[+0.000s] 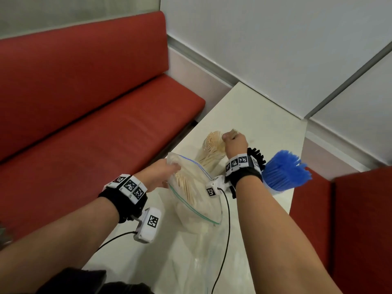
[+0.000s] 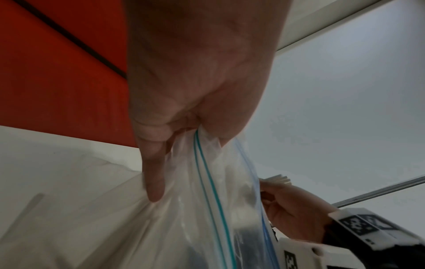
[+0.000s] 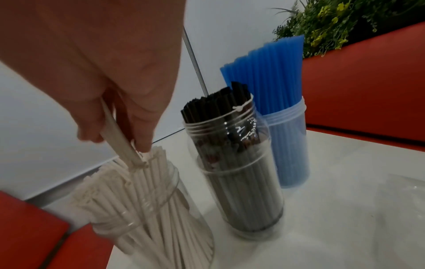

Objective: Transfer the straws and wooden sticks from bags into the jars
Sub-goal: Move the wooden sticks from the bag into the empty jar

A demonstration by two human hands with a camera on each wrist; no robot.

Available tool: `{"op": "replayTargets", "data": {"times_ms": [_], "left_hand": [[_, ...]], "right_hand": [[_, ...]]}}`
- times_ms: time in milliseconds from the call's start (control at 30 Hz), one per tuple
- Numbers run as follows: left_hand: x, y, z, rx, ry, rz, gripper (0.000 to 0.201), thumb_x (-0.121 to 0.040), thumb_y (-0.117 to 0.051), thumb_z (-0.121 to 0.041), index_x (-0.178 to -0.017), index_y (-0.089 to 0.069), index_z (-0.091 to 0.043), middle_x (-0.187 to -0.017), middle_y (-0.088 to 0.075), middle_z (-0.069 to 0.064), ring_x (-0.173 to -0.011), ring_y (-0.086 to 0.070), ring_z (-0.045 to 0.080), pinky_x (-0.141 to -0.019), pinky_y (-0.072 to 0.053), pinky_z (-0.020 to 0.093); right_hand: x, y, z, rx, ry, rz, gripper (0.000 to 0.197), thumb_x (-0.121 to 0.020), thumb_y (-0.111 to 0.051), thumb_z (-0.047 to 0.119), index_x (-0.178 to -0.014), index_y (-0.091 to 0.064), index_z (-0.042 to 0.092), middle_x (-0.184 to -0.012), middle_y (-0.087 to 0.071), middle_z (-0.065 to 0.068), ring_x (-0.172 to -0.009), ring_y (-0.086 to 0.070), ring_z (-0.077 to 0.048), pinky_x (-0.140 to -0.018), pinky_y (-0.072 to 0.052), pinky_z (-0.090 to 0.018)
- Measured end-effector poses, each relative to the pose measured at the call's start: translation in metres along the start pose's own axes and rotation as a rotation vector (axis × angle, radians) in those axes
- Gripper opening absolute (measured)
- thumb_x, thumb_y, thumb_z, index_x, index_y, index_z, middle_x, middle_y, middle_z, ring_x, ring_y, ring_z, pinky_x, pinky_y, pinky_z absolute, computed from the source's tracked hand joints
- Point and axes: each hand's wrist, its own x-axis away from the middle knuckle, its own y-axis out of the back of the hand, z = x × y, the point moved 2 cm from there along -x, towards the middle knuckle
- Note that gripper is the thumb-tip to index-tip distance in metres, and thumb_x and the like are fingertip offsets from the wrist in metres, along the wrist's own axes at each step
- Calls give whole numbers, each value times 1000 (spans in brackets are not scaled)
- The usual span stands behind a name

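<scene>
The right hand (image 3: 128, 87) fingers (image 3: 142, 134) pinch 1 pale stick (image 3: 119, 140), light and stiff, its tip among those in the jar (image 3: 161, 191) just below. The left hand (image 2: 195, 81) grips the slippery bag (image 2: 207, 200) by its zip edge, above the bench (image 1: 254, 115).

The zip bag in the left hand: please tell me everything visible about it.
The zip bag is clear, soft, crumpled plastic with a green and blue zip strip along its open mouth. Pale wooden sticks lie inside. The left hand grips one corner of the mouth, holding it up, and its lower part rests on the white table.
</scene>
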Motion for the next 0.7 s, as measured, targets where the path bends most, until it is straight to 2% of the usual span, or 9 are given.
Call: {"op": "replayTargets", "data": {"times_ms": [100, 200, 267, 367, 433, 500, 567, 633, 700], "left_hand": [[-2, 2, 0, 15, -26, 4, 28, -102, -53, -24, -125, -63, -12, -117, -67, 22, -97, -64, 25, -81, -51, 38], [-2, 5, -3, 11, -55, 16, 27, -103, -53, -24, -124, -65, -12, -123, -67, 22, -97, -65, 25, -83, -51, 39], [-1, 6, -5, 13, -68, 31, 26, -103, -53, -24, -123, -65, -13, -124, -68, 21, -99, -67, 28, -84, -52, 40], [1, 5, -6, 12, -65, 37, 27, -103, -54, -24, -125, -65, -12, -126, -67, 20, -115, -66, 38, -92, -54, 46], [1, 5, -7, 0, -63, 41, 28, -103, -54, -24, -126, -65, -12, -125, -68, 19, -116, -66, 35, -93, -54, 45], [-1, 5, -6, -5, -69, 53, 27, -103, -53, -24, -124, -66, -13, -123, -70, 17, -106, -69, 30, -91, -55, 43], [-2, 6, -5, -14, -68, 57, 25, -103, -52, -24, -121, -67, -14, -120, -71, 14, -100, -70, 24, -87, -56, 40], [-3, 7, -4, -16, -59, 57, 25, -103, -52, -24, -120, -68, -16, -117, -73, 12, -99, -71, 22, -83, -58, 36], [-3, 7, -3, -14, -57, 61, 23, -102, -52, -25, -118, -68, -17, -115, -74, 10, -98, -72, 21, -80, -58, 34]], "right_hand": [[-2, -8, 1, 23, 18, -5, 33, -93, -66, 14, -126, -65, 10, -119, -68, -14, -107, -64, -28, -82, -47, -28], [2, -5, 17, -76, 260, -195, 31, -95, -58, 13, -126, -61, 13, -121, -66, -10, -108, -60, -20, -84, -38, -22], [5, -10, 21, -13, 412, -250, 30, -99, -47, 11, -125, -62, 10, -127, -63, -12, -118, -57, -23, -91, -37, -24], [8, -34, 6, 362, 508, -54, 39, -106, -35, 19, -139, -50, 6, -146, -45, -17, -145, -30, -36, -116, -26, -45], [10, -51, -16, 666, 417, 142, 54, -109, -30, 33, -156, -24, 7, -164, -19, -16, -153, -7, -34, -123, -10, -47], [10, -59, -30, 773, 321, 249, 67, -108, -30, 44, -160, -5, 9, -167, 2, -16, -154, 6, -36, -124, 2, -47], [6, -56, -23, 727, 288, 257, 66, -107, -35, 44, -160, -12, 12, -166, 3, -20, -152, 7, -42, -124, 1, -50], [-1, -47, -5, 588, 397, 108, 51, -106, -40, 29, -153, -34, 12, -163, -12, -24, -151, -3, -44, -124, -7, -51], [-6, -41, 13, 467, 526, -79, 46, -104, -42, 21, -148, -42, 8, -161, -22, -23, -152, -9, -41, -124, -9, -51]]}}
